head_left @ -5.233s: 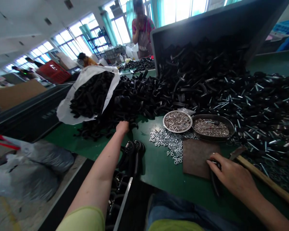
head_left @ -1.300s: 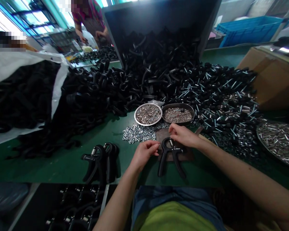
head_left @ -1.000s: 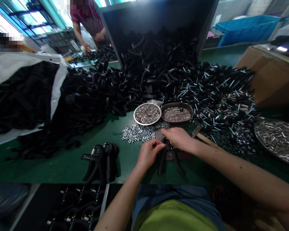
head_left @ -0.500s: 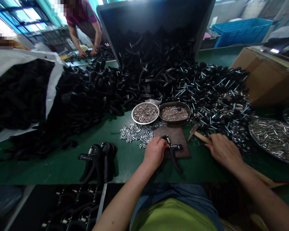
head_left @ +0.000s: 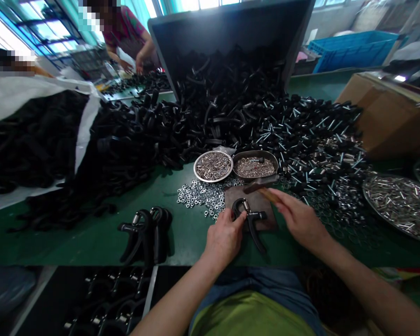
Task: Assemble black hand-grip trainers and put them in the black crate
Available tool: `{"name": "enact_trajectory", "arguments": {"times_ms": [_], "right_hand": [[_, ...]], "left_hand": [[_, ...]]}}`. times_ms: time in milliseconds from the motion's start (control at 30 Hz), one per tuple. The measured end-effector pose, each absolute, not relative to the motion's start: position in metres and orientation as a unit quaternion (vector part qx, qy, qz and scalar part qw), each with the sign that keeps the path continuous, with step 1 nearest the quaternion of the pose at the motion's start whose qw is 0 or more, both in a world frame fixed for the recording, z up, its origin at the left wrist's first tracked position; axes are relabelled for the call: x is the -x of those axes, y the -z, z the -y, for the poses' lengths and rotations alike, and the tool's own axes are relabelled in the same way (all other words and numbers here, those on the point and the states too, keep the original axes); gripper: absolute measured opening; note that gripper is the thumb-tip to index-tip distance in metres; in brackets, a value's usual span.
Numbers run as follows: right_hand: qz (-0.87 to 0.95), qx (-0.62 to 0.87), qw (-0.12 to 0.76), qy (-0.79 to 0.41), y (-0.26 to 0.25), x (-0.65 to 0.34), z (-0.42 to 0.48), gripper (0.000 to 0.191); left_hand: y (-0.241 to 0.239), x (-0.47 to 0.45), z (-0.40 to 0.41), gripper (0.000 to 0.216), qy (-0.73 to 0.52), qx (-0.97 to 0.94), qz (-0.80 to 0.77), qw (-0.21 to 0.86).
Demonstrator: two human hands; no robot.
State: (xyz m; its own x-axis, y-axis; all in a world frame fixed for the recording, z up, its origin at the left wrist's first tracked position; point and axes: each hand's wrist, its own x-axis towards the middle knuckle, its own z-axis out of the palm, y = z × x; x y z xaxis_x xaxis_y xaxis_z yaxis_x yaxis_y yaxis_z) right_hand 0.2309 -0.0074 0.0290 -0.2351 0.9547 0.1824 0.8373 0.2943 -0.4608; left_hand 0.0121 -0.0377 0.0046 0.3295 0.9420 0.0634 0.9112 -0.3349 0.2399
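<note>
My left hand (head_left: pixel 224 235) is closed on a black hand grip strengthener (head_left: pixel 254 229) with a metal spring, holding it against a flat brown plate (head_left: pixel 233 192). One of its legs reaches past the plate's near edge. In my right hand (head_left: pixel 299 219) is a hammer (head_left: pixel 268 194), gripped by its wooden handle. The hammer head is raised above the plate, just beyond the strengthener's spring. Finished-looking hand grip strengtheners (head_left: pixel 137 235) stand together on the green table to the left of my left hand.
Loose nuts (head_left: pixel 200 197) lie beside the plate. Behind are a round bowl (head_left: pixel 195 171) and an oval tin (head_left: pixel 276 164) of small metal parts. Black handles (head_left: pixel 136 126) pile up from a large bin (head_left: pixel 164 60). A cardboard box (head_left: pixel 381 116) stands right. Another person (head_left: pixel 129 35) works behind.
My right hand has brought the hammer leftward, from beside the plate to above it. My left hand has shifted slightly on the hand grip strengthener, which stays in place.
</note>
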Motion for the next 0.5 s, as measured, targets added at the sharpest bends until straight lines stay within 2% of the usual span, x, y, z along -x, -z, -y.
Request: {"name": "enact_trajectory", "arguments": {"times_ms": [100,233,300,400,500], "right_hand": [[0.791,0.577,0.147,-0.138,-0.017,-0.227,0.008,0.041],[0.771,0.624,0.123,-0.018,-0.002,-0.254,0.026,0.042],[0.753,0.648,0.106,0.049,0.006,-0.272,0.038,0.042],[0.748,0.653,0.077,0.095,0.016,-0.292,0.047,0.038],[0.756,0.641,0.095,0.093,0.015,-0.295,0.037,0.033]], "left_hand": [[-0.004,-0.011,0.040,0.047,-0.096,-0.804,-0.575,0.119],[-0.003,-0.005,0.034,0.047,-0.188,-0.773,-0.565,0.220],[-0.002,-0.003,0.032,0.042,-0.264,-0.695,-0.570,0.350],[0.000,-0.010,0.034,0.039,-0.357,-0.451,-0.548,0.607],[0.000,-0.026,0.043,0.044,-0.406,-0.231,-0.512,0.721]]}}
